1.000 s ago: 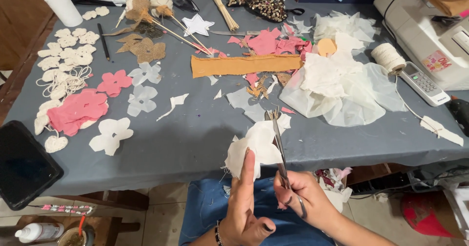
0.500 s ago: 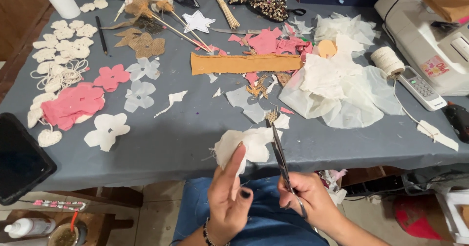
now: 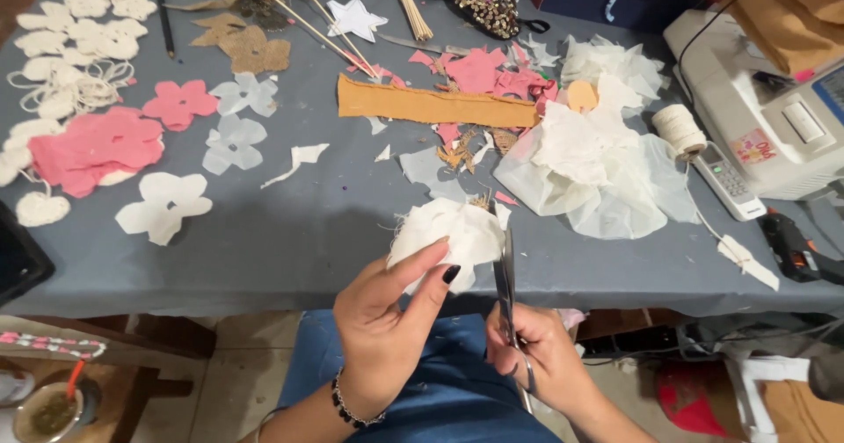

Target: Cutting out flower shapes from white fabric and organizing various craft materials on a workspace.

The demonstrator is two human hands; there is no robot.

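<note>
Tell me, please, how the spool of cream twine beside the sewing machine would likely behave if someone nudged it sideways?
The spool of cream twine looks like a round cylinder lying partly on its side, so it would probably roll rather than slide. A loose strand trails from it towards the table edge, so it may unwind or drag. It seems small and light, easily shifted.

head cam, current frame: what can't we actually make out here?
- Right hand: the palm hides its grip on the metal scissors.
- Folded white fabric piece: near edge behind left hand; cut outline unclear.
- Scissor tips: lost against the fabric.
- Black flat device: cut off by the left frame edge.
- White machine: cut off at right.
</note>
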